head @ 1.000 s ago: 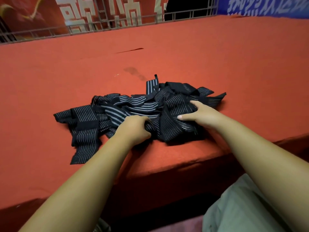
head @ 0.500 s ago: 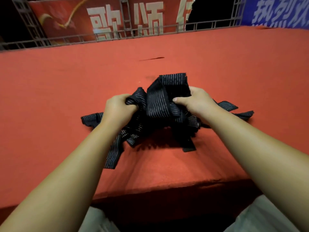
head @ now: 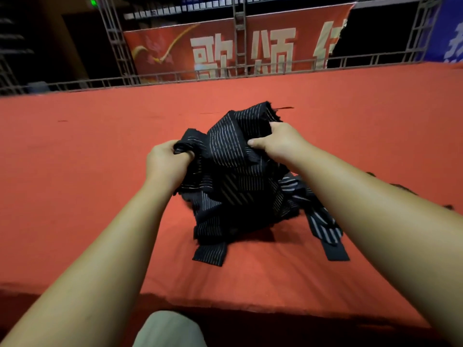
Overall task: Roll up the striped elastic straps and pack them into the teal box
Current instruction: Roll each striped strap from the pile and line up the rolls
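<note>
since half a second ago both hands have raised the straps (head: 233,186) higher off the red cloth (head: 100,159), and the tail that trailed out past the left hand's outer side no longer lies there. the left hand (head: 166,162) is curled tight round a bunched black fold at the near-left top of the bundle. the right hand (head: 278,144) sits a little farther out and higher, fingers wrapped round a broad striped band, thumb pressed on its front; the band's end stands up just beyond the knuckles. between the two hands the dark straps with thin pale stripes hang in a tangled mass below both wrists, and the lowest part seems to touch the red cloth, though shadow makes that hard to tell. one loose end (head: 209,254) lies flat under the bundle, nearer the body than the left hand; a second trails beneath the right forearm. far beyond the hands run a metal rail (head: 175,76) and a red banner (head: 220,51) with pale characters. a pale trouser knee (head: 167,329) shows low between the forearms.
</note>
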Action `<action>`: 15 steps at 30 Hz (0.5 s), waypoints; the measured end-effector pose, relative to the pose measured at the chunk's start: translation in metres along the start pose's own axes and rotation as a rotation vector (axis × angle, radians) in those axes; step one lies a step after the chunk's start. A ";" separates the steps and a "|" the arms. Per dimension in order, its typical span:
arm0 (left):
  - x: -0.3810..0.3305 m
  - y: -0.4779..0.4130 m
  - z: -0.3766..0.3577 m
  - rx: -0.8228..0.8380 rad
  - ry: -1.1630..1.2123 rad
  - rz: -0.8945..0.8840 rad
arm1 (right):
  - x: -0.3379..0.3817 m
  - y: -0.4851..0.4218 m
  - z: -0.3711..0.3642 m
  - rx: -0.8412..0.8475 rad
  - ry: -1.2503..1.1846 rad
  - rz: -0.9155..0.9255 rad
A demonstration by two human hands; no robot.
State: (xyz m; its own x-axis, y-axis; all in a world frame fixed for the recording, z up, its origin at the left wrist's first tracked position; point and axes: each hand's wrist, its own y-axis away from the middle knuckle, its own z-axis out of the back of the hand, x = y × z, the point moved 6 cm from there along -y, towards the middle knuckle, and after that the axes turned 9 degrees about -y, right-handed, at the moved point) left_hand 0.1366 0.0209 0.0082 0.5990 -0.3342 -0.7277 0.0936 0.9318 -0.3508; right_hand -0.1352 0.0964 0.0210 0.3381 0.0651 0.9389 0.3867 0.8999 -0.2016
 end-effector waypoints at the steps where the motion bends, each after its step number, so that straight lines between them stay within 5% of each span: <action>1: 0.007 -0.003 0.008 -0.019 -0.012 0.013 | 0.003 -0.001 -0.009 0.014 -0.009 0.000; 6: 0.050 -0.008 0.032 -0.054 -0.077 0.103 | 0.007 -0.007 -0.060 0.081 -0.028 -0.043; 15: 0.115 0.018 0.006 0.179 -0.275 0.228 | -0.047 0.008 -0.109 0.204 0.267 -0.274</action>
State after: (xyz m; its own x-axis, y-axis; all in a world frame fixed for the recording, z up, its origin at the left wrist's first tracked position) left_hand 0.2118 0.0004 -0.0780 0.8087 -0.0876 -0.5817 0.0561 0.9958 -0.0721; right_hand -0.0544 0.0533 -0.0553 0.4670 -0.2774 0.8396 0.3247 0.9370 0.1290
